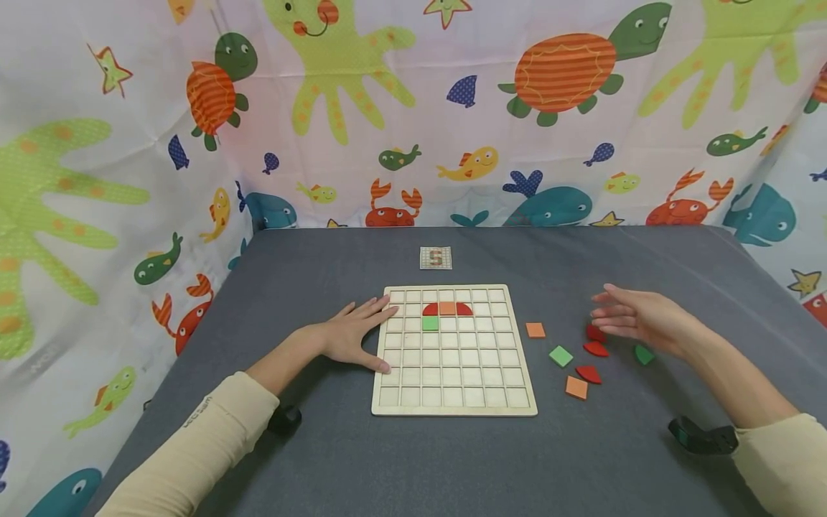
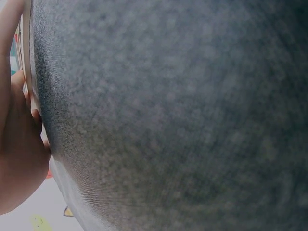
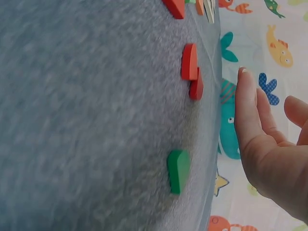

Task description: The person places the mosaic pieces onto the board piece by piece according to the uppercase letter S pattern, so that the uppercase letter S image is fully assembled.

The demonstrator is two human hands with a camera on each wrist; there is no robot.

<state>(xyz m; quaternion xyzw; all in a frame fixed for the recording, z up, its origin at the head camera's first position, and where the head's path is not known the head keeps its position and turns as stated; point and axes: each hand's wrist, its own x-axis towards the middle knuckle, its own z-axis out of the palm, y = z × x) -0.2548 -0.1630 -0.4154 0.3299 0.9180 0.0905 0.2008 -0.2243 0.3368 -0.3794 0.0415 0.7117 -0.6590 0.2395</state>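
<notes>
Under the fingertips of my spread left hand [image 1: 352,336] lies the left rim of a pale wooden board [image 1: 454,411] divided into square cells; this hand is loose, resting on the edge without curling round it. Just right of it, a red quarter-round tile [image 1: 431,310], an orange square tile [image 1: 447,308] and a second red quarter-round tile [image 1: 463,310] sit in one row, a light green square tile [image 1: 429,323] below the first. My right hand [image 1: 646,316] hovers over the dark grey cloth [image 1: 452,467], released, fingers nearly straight, holding nothing. Near it lie three loose red pieces [image 1: 589,374] and a dark green rounded piece [image 1: 644,355]; between it and the board, a loose light green square [image 1: 561,356] and two loose orange squares [image 1: 576,388]. Beyond my left hand is a small card [image 1: 436,258] showing an S.
</notes>
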